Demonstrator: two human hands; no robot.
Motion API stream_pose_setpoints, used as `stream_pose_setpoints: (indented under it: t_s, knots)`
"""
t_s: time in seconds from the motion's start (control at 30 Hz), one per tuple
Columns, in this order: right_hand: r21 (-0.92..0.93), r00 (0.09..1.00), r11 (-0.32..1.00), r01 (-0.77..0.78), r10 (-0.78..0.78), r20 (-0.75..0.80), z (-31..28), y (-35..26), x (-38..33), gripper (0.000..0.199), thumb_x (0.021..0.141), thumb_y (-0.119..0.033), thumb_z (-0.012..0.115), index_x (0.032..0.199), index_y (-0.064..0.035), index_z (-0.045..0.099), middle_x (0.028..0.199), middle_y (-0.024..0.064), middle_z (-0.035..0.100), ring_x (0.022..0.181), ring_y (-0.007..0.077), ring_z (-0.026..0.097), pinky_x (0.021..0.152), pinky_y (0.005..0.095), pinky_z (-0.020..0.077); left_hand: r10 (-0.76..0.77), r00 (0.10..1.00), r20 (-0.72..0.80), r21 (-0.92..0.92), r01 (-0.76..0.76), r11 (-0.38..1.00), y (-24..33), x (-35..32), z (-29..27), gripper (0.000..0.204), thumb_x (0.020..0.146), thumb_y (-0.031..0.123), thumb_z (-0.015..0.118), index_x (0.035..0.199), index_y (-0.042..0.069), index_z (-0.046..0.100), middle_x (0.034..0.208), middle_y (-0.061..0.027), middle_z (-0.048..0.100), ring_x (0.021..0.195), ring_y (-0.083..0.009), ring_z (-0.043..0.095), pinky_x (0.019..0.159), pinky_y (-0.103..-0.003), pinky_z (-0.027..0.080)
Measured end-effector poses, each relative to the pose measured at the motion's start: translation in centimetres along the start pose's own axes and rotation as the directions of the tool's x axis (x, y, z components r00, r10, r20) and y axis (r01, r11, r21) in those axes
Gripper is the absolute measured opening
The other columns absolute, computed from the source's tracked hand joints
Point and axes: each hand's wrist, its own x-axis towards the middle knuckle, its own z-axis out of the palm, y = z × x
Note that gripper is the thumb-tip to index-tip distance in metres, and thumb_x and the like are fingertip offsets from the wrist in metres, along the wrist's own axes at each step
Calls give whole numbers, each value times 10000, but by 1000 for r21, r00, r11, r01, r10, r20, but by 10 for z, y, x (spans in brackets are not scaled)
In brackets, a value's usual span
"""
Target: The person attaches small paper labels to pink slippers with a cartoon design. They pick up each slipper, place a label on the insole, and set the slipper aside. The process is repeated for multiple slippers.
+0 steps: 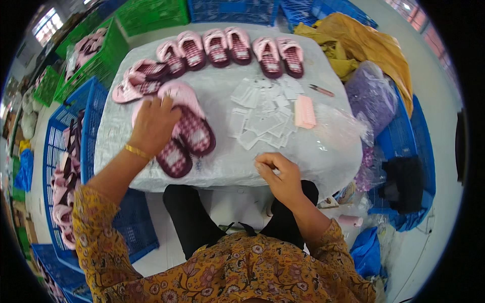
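Observation:
My left hand [155,123] is over a pair of pink fluffy slippers with dark red checked insoles, its bent fingers gripping the uppers. The nearer-right slipper [194,129] lies partly over the other slipper [174,159], whose upper is mostly hidden by my hand. Near the table's front edge, my right hand [280,174] is closed, thumb and index finger together; anything in the pinch is too small to make out. Beyond it, white paper tags [265,123] lie loosely scattered. Several more slipper pairs [217,48] stand in an arc along the far and left edges.
The table [227,169] has a pale covering. Right of the tags lie a pink bundle [304,112], small thread snips [322,90] and clear plastic [338,131]. Blue crates [91,126] and green crates [113,48] surround the table; yellow cloth [371,40] hangs at the far right.

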Motion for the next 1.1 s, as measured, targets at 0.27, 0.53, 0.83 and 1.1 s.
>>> stream_pose_setpoints:
  t_s: [0.27,0.53,0.83,1.1]
  knots:
    - [-45,991,990,132,-132,2,32,10,112,196,886,-94,690,1055,-14,634,883,97,705,786,177,676,711,300,527,-43,999,16,-77,44,996,40,-27,18,112,781,111,603,891,111,585,1040,-112,559,946,-266,569,851,-399,430]
    - [-196,966,975,102,-51,252,148,50,263,403,752,-261,752,1081,-49,660,1004,145,717,954,301,688,840,389,532,-141,989,-42,-153,133,979,42,-38,32,130,804,99,565,932,100,589,1162,-145,571,1055,-299,565,939,-420,412]
    - [-517,983,853,71,27,179,180,65,295,383,726,-279,738,1055,-95,672,1096,159,687,1034,357,644,884,465,514,-193,981,-14,-285,181,941,45,-37,31,144,768,51,587,910,66,604,1179,-164,565,1111,-313,551,1003,-458,376]
    - [-810,997,583,64,-71,28,20,92,248,344,770,-270,708,1068,-104,661,1117,94,670,1090,315,576,887,470,462,-167,986,-31,-273,152,950,43,-35,32,141,799,70,575,935,83,611,1180,-148,555,1104,-302,544,1023,-486,370]
